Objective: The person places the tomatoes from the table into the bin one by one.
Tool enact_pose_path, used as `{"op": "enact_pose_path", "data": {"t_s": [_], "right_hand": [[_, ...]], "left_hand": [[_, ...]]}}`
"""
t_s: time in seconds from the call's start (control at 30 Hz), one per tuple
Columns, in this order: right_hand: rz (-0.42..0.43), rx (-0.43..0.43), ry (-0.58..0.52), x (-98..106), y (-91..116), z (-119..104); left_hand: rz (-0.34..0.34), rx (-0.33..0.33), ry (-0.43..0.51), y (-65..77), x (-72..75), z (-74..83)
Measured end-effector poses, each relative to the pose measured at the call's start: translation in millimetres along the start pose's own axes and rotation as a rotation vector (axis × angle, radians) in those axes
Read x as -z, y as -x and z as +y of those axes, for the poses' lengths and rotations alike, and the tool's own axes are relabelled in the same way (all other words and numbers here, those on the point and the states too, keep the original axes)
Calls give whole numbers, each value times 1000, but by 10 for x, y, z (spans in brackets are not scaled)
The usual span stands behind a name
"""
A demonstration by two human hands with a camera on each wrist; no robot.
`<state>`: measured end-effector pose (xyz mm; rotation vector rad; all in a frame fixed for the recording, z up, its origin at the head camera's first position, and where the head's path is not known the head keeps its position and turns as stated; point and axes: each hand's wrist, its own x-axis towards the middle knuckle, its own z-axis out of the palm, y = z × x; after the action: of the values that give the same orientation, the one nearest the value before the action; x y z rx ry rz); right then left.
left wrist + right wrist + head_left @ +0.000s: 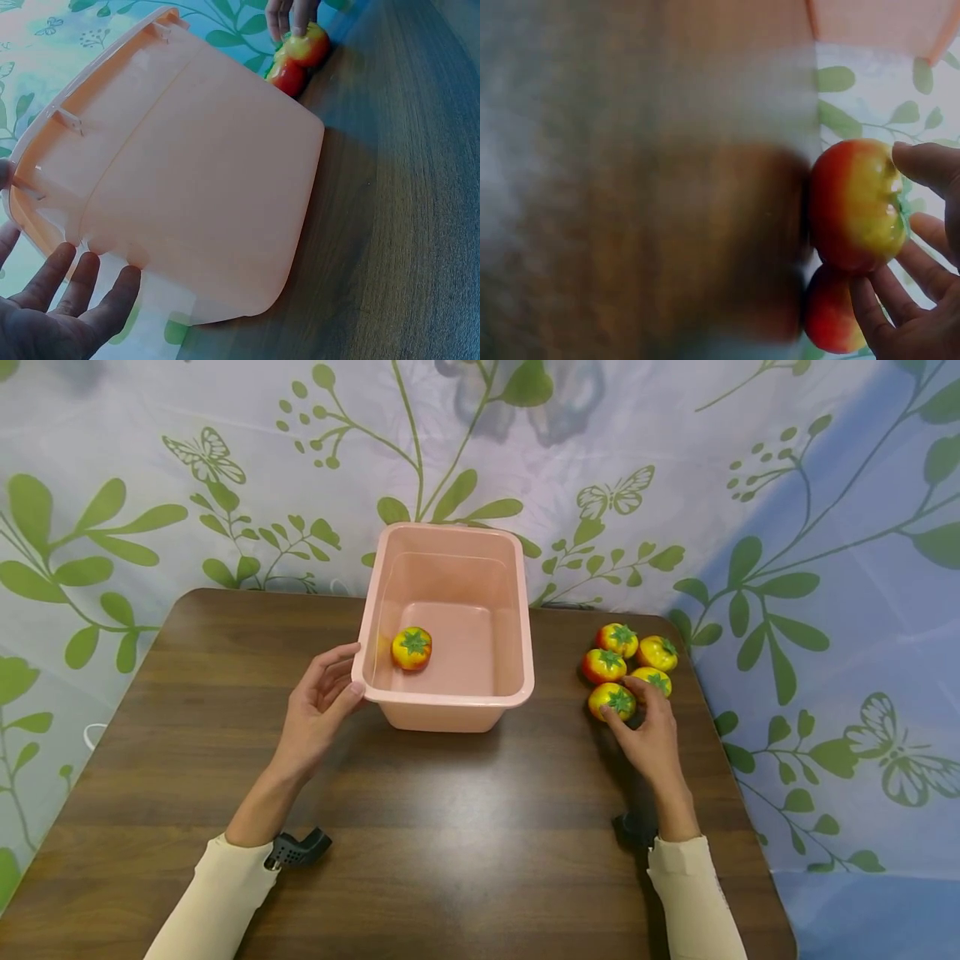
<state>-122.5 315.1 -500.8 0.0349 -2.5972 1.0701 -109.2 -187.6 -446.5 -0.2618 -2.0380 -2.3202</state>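
Observation:
A pink plastic basin (435, 717) stands at the back middle of the table, with one red-and-yellow tomato (412, 648) with green leaves lying inside it. My left hand (318, 702) holds the basin's left rim near its front corner; in the left wrist view its fingers lie against the outer wall (202, 172), under the lip. Over on the right, my right hand (651, 733) has thumb and fingers around the front tomato (611, 702) of a group. The right wrist view shows this tomato (855, 202) low against the tabletop, thumb at its top edge and fingers along its far side.
Several more tomatoes (603, 666) sit close together just behind and beside my right hand. The brown wooden table (465, 835) ends at a wall covering (262, 468) printed with leaves and butterflies. Each wrist wears a dark strap mount (300, 847).

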Motion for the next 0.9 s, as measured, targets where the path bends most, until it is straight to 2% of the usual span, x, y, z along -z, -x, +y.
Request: {"op": "enact_pose_path", "data": {"t_s": [0.33,0.9], "right_hand": [[-18,19,11,-44,4,37],[-73,-32,26,-51,11,54]], "left_hand": [[-7,-4,11,3,-3,13],[-1,-4,-3,0,-1,-5]]}}
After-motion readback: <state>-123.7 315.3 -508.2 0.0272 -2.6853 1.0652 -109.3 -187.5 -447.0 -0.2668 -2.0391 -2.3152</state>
